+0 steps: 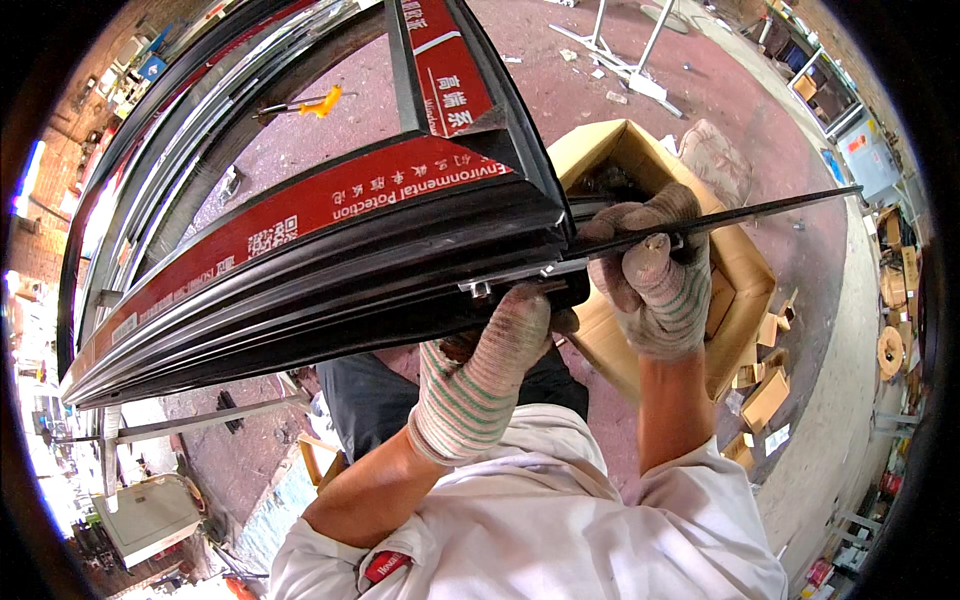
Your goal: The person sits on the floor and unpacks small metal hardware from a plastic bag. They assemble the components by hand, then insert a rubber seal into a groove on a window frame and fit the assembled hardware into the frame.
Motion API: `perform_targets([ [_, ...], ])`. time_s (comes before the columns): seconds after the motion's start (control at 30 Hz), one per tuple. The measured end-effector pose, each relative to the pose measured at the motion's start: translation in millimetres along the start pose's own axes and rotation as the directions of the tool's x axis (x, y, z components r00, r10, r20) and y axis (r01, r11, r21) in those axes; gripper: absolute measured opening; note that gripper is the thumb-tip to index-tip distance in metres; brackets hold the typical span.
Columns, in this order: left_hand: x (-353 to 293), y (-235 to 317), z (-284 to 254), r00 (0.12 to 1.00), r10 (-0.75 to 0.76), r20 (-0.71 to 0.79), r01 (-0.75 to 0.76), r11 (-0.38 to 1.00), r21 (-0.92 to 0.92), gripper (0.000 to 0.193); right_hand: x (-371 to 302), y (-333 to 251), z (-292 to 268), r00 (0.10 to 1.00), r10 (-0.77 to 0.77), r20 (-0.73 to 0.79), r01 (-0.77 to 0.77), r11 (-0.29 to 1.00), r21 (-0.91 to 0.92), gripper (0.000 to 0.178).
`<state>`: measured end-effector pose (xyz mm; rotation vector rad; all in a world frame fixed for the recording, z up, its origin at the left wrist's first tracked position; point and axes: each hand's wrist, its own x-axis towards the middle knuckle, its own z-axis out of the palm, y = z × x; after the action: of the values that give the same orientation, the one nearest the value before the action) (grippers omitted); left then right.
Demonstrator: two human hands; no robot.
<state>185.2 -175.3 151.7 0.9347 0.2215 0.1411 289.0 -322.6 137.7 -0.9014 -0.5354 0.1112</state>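
A large black window frame (pixel 420 235) with red protective film spans the upper left, one corner close to my hands. My left hand (pixel 475 385), in a striped knit glove, is closed at the underside of that corner. Its thumb presses by a small shiny metal fitting (pixel 480 289), and most of its fingers are hidden. My right hand (pixel 660 285), gloved alike, grips a long thin dark strip (pixel 770 208) between thumb and fingers. The strip meets the frame's edge at the corner and sticks out to the right; the kind of strip is unclear.
Below my right hand stands an open cardboard box (pixel 745 265). A yellow-handled tool (pixel 318 102) shows through the frame's opening. Cardboard scraps (pixel 768 395) lie on the reddish floor at right. A metal stand (pixel 640 80) is farther off, and a grey box (pixel 150 520) sits lower left.
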Motion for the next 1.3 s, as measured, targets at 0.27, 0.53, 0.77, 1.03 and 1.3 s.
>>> perform_targets([
  [0.27,-3,1,11,0.995,0.038,-0.096,-0.035,0.999,0.033,0.036,-15,-5,18,0.977,0.105,-0.188,-0.082,0.989,0.125,0.029],
  [0.53,-3,0,6,0.997,-0.013,-0.072,0.013,1.0,0.002,0.035,-17,-2,33,0.958,0.072,-0.279,-0.045,0.994,0.101,0.026],
  [0.77,-4,4,14,0.996,0.013,-0.09,-0.009,0.999,0.051,0.036,-7,10,23,0.995,0.064,-0.075,-0.051,0.984,0.171,0.035],
  [1.03,-2,5,12,0.999,0.023,-0.041,-0.021,0.999,0.043,0.037,-4,7,-7,0.992,-0.118,0.056,0.124,0.983,-0.135,0.029],
  [1.3,-4,4,13,0.998,0.014,-0.061,-0.012,0.999,0.036,0.038,11,16,-5,0.977,-0.199,0.077,0.204,0.977,-0.068,0.029],
])
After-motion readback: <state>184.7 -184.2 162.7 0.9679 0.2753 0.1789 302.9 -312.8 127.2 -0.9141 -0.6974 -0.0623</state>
